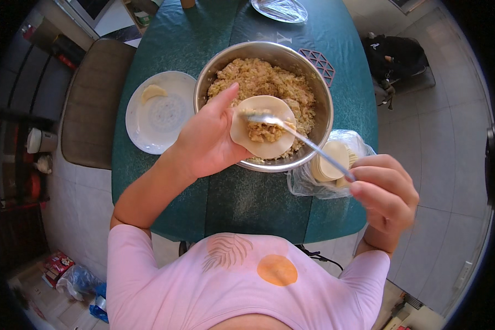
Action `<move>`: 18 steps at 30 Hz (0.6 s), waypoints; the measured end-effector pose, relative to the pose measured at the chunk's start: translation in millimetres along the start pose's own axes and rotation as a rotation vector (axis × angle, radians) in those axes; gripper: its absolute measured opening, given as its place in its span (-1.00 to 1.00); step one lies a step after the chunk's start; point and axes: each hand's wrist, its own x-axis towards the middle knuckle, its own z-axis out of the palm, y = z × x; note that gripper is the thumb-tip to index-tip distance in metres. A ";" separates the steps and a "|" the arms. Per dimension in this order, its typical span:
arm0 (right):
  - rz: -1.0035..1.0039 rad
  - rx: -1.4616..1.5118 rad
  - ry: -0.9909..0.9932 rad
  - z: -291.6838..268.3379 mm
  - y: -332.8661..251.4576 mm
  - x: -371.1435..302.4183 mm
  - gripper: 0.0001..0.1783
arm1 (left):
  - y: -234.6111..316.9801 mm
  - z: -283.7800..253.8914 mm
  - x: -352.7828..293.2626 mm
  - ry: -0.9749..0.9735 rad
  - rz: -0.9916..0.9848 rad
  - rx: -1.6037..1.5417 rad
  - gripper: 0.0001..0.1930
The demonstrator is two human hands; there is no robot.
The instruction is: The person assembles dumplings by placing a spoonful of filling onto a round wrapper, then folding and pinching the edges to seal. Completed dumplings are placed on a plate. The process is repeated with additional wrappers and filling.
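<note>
My left hand [214, 135] holds a round dumpling wrapper [275, 149] over the near side of a large metal bowl [326, 104]. Minced filling [258, 74] fills much of that bowl. A small heap of the same filling lies on the wrapper. Pinched in my right hand [388, 192] is the handle of a metal spoon [319, 149]; its head rests at the heap on the wrapper. Just left of my right hand, a stack of round wrappers [330, 162] sits in a clear plastic bag [300, 184].
A white plate [162, 124] with one folded dumpling [153, 92] stands left of the bowl on the green-covered table [247, 201]. At the far end is a plastic-covered dish [280, 10]. A reddish lattice trivet [319, 65] lies right of the bowl. A brown chair [91, 104] stands at the left.
</note>
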 end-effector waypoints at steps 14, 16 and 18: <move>0.032 -0.021 0.118 -5.0 -2.3 -12.0 -0.85 | -0.7 -9.9 -4.5 -0.073 -0.050 -0.171 -0.35; 0.055 -0.024 0.180 -11.5 -1.2 -19.0 -0.87 | 0.0 -12.4 -7.8 -0.078 -0.035 -0.197 -0.35; 0.083 -0.054 0.200 -11.7 -1.6 -22.8 -0.86 | 1.0 -12.0 -10.4 -0.065 -0.027 -0.201 -0.35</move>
